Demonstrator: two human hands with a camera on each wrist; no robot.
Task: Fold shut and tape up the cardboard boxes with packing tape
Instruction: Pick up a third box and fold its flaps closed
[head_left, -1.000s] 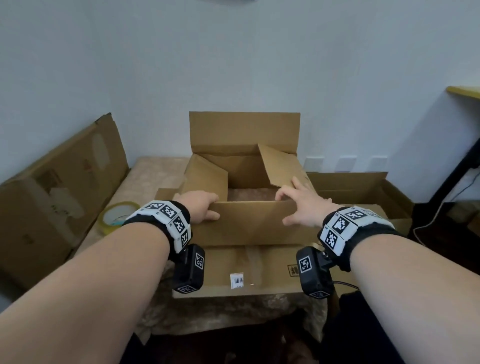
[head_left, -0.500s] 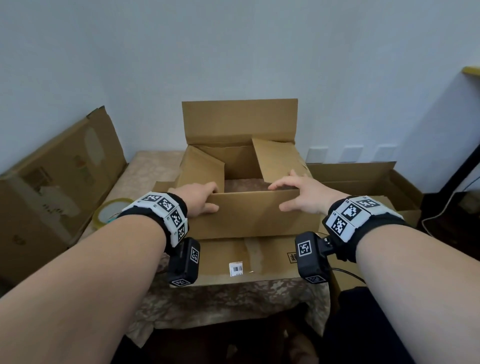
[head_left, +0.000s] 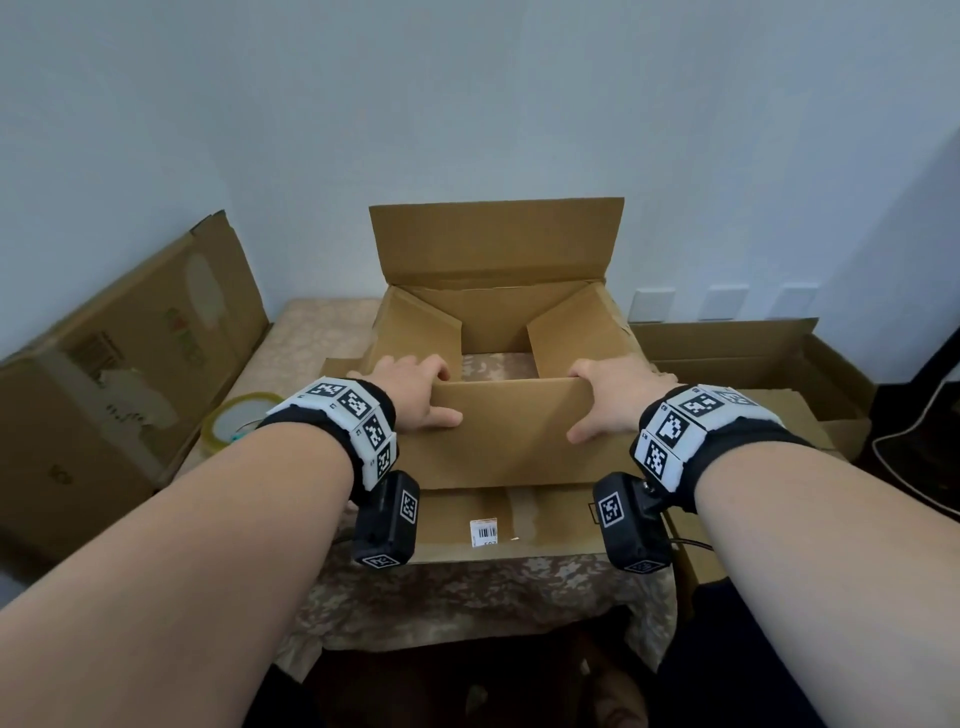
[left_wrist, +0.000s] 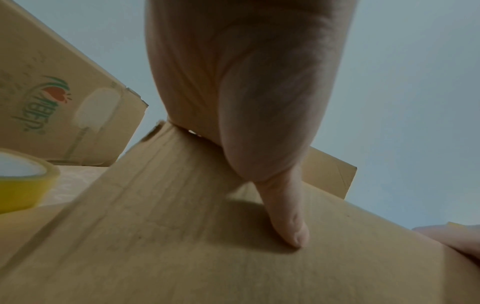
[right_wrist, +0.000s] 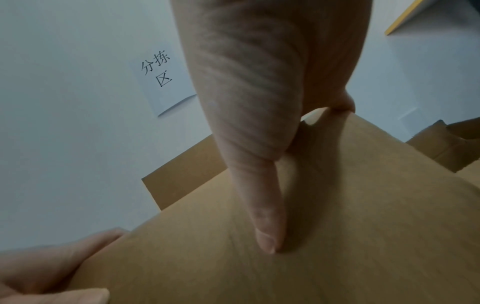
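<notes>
An open brown cardboard box (head_left: 509, 525) stands on the table in front of me. Its far flap (head_left: 493, 239) stands upright, and the two side flaps, left (head_left: 415, 332) and right (head_left: 576, 332), lean inward. My left hand (head_left: 410, 389) and right hand (head_left: 608, 400) grip the near flap (head_left: 514, 431) at its top edge, one by each end. Fingers hook over the edge; the thumbs press its outer face, left thumb (left_wrist: 288, 222) and right thumb (right_wrist: 265, 226). A roll of yellowish packing tape (head_left: 234, 423) lies left of the box, also in the left wrist view (left_wrist: 20, 183).
A large printed cardboard box (head_left: 119, 374) leans against the wall at the left. Another open box (head_left: 753, 353) sits close on the right. The table wears a patterned cloth (head_left: 467, 597). A black cable (head_left: 914, 447) lies far right. A paper note (right_wrist: 161, 78) hangs on the wall.
My hands have slid apart along the near flap towards its ends. The right hand has left the right side flap, which now leans further inward.
</notes>
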